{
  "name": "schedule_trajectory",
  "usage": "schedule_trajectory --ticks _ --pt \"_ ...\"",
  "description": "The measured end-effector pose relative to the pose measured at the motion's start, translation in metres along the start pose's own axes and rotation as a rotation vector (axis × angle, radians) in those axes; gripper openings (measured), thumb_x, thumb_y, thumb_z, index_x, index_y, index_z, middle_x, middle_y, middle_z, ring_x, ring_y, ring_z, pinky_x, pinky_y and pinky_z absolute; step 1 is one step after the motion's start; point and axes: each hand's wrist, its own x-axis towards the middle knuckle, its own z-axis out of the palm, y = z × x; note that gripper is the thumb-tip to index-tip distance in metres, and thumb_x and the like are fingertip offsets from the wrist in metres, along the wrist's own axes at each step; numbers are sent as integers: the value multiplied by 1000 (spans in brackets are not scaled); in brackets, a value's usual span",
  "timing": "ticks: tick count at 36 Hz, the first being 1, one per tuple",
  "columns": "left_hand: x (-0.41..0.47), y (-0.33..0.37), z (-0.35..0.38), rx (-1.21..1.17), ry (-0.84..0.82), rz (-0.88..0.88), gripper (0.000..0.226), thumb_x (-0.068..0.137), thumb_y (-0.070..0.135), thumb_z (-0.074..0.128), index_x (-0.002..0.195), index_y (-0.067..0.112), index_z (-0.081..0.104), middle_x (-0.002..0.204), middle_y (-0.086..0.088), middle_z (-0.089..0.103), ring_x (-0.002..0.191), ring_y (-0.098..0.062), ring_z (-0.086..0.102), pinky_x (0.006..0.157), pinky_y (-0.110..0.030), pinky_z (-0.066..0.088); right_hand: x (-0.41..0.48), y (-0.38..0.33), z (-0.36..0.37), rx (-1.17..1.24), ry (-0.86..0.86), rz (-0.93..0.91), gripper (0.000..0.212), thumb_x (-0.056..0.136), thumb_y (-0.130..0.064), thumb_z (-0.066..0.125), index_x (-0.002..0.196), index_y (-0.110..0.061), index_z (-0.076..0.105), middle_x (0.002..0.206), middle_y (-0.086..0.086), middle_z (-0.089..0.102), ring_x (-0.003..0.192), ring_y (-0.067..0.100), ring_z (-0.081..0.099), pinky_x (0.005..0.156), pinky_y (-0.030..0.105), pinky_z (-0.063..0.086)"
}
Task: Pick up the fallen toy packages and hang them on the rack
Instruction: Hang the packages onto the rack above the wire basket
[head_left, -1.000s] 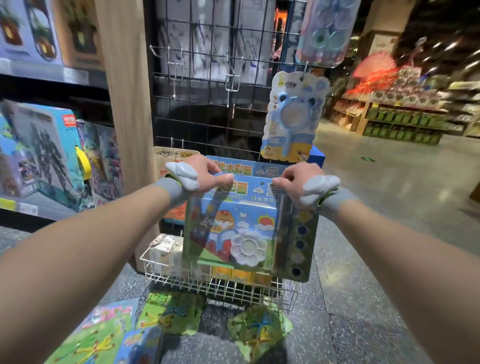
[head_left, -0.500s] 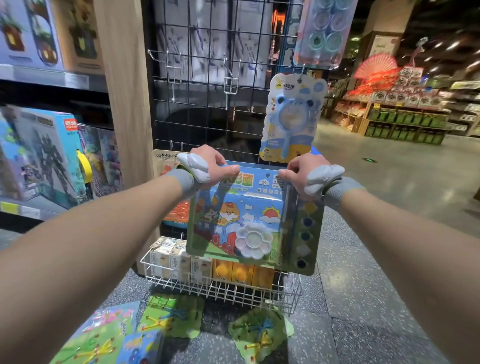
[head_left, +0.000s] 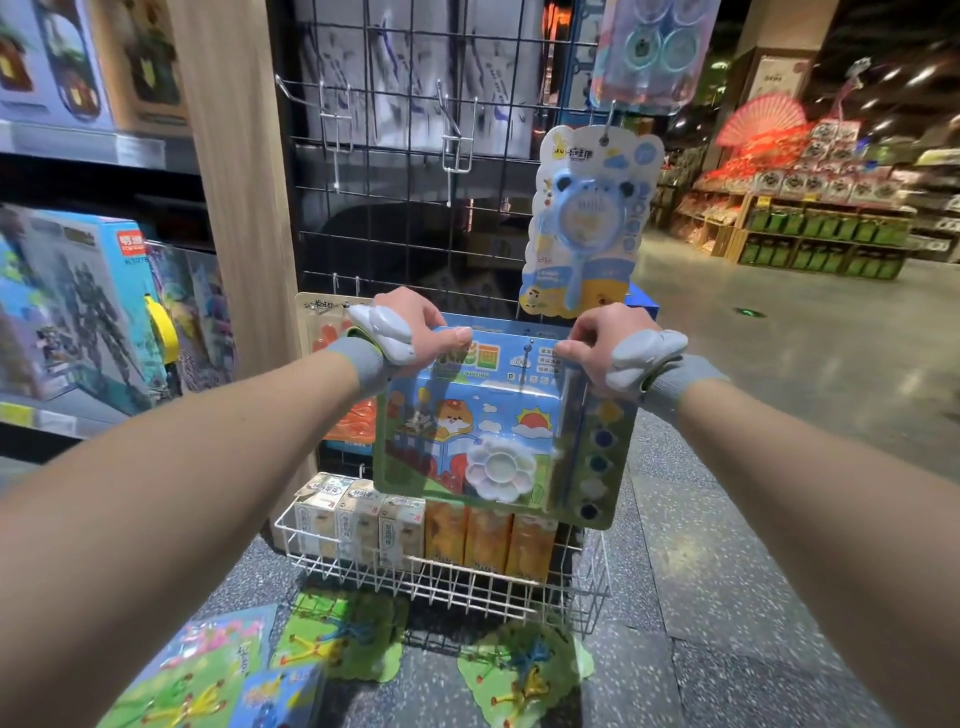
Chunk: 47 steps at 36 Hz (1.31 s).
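I hold a blue painting-kit package (head_left: 483, 431) with a fox picture, a white palette and a row of paint pots, upright in front of the black wire rack (head_left: 395, 218). My left hand (head_left: 415, 327) grips its top left corner and my right hand (head_left: 597, 343) grips its top right corner. A blue bear-fan package (head_left: 587, 223) hangs on the rack at the right. An orange package (head_left: 343, 415) hangs behind my left wrist, mostly hidden. Green toy packages (head_left: 343, 634) (head_left: 519, 670) and several more (head_left: 208, 675) lie on the floor below.
A white wire basket (head_left: 452, 582) of small boxes juts out at the rack's foot. Empty metal hooks (head_left: 457, 140) stick out of the grid above my hands. A wooden post (head_left: 234, 182) and shelves of boxed toys (head_left: 78, 301) stand left. An open aisle (head_left: 779, 364) lies right.
Both hands have raised the painting kit a little and brought it closer to the rack; the view has shifted slightly forward.
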Motion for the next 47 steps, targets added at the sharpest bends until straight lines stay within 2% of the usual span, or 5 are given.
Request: schedule_trajectory --ticks 12,21,32,37,47 --pt "17 5 8 178 6 45 49 90 61 53 100 18 74 104 -4 70 100 -26 63 75 -27 44 26 11 14 -20 -5 111 27 89 -24 65 114 -15 65 114 7 65 96 24 58 72 26 41" --pt "32 3 18 192 31 51 47 91 59 54 94 18 75 104 -5 69 101 -26 61 74 -26 40 43 18 28 -57 98 167 14 81 -25 72 92 -18 69 69 -4 51 58 13 47 59 26 42" --pt "38 -5 28 -58 167 -45 45 76 56 74 88 17 56 90 5 59 79 -15 53 55 -19 31 41 22 36 -52 200 144 11 78 -33 71 86 -26 70 96 4 56 94 28 56 74 29 46" --pt "26 -10 21 -113 201 -38 33 83 39 74 101 14 62 104 1 64 96 -19 59 77 -26 44 33 20 34 -130 249 180 18 78 -28 68 94 -21 67 97 2 43 108 32 49 86 36 43" --pt "-3 -32 12 -44 159 -53 27 89 43 65 85 17 59 84 4 56 81 -17 55 65 -25 40 -6 3 45 -33 159 189 30 89 -37 47 69 -16 54 68 2 57 61 23 50 53 27 35"
